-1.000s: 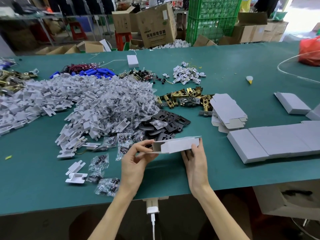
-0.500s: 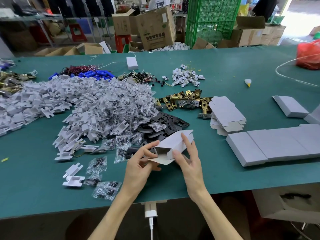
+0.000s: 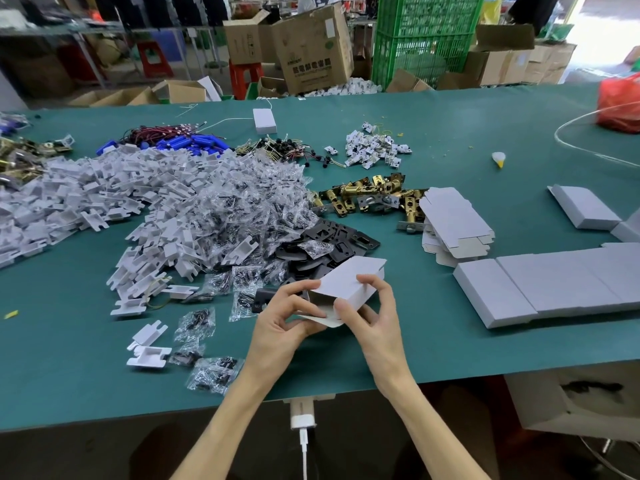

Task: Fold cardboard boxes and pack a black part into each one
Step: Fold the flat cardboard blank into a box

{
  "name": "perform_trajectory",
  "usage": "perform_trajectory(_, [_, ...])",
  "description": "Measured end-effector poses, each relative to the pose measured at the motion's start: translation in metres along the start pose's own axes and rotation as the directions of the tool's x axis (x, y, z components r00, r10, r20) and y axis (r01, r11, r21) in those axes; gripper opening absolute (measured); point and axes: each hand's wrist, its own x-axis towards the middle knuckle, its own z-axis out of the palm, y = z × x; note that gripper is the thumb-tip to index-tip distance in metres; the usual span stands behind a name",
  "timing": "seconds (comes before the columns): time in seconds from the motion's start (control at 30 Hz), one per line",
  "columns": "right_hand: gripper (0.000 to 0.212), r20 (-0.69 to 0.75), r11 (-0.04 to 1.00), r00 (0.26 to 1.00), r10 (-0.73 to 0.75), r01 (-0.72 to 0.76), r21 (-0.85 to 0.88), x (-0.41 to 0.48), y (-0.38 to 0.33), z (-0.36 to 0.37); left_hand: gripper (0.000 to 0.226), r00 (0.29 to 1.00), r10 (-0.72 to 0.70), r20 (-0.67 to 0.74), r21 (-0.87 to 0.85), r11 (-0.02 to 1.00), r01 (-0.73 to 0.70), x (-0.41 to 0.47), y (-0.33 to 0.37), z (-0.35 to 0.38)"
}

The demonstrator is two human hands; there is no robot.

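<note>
A small white cardboard box [image 3: 349, 280] is held just above the green table, tilted with its open end toward me. My left hand [image 3: 280, 323] pinches the flaps at that open end. My right hand [image 3: 372, 311] grips the box body from the right, thumb on top. A pile of black parts [image 3: 329, 242] lies just behind the box, and one black part [image 3: 261, 299] sits beside my left fingers. Flat unfolded boxes [image 3: 453, 221] are stacked to the right. A row of folded white boxes [image 3: 554, 280] lies further right.
A large heap of white plastic pieces [image 3: 86, 199] and clear bagged screws [image 3: 242, 216] fills the left. Brass latches [image 3: 370, 197] lie behind the black parts. A white box [image 3: 585, 207] sits at far right. The table edge [image 3: 450, 379] runs close to my forearms.
The box went from level and sideways to tilted with its open end toward me. My left fingers moved onto the end flaps; my right hand shifted around the body.
</note>
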Motion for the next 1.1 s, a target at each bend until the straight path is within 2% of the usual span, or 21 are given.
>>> perform_trajectory(0.2, [0.05, -0.012, 1.0, 1.0, -0.018, 0.018, 0.011, -0.0016, 0.0003, 0.0023, 0.021, 1.0, -0.011, -0.014, 0.022, 1.0, 0.011, 0.0002, 0.0007, -0.0006])
perform_trajectory(0.33, [0.052, -0.007, 0.999, 1.0, -0.003, 0.004, 0.046, -0.0011, -0.0002, 0.0012, 0.017, 1.0, -0.027, -0.005, -0.049, 0.998, 0.027, 0.0007, 0.0012, -0.0016])
perform_trajectory(0.43, [0.056, -0.008, 0.997, 1.0, 0.014, -0.014, 0.07, -0.0006, -0.0006, -0.0005, 0.029, 0.999, -0.048, 0.01, -0.136, 0.99, 0.049, 0.0006, 0.0034, -0.0034])
perform_trajectory(0.77, [0.057, 0.03, 0.992, 0.999, 0.031, -0.034, 0.124, 0.0001, -0.0001, -0.0029, 0.018, 0.999, -0.048, 0.018, -0.114, 0.992, 0.05, 0.0009, -0.0017, -0.0072])
perform_trajectory(0.93, [0.052, 0.061, 0.992, 0.998, 0.016, -0.024, 0.128, -0.0004, 0.0003, -0.0035, 0.02, 0.998, -0.046, 0.04, -0.042, 0.998, 0.048, 0.0015, -0.0026, -0.0084])
perform_trajectory(1.1, [0.054, 0.055, 0.995, 0.998, 0.009, -0.014, 0.1, -0.0004, 0.0014, -0.0022, 0.01, 0.998, -0.045, 0.037, -0.065, 0.997, 0.047, 0.0024, -0.0016, -0.0075])
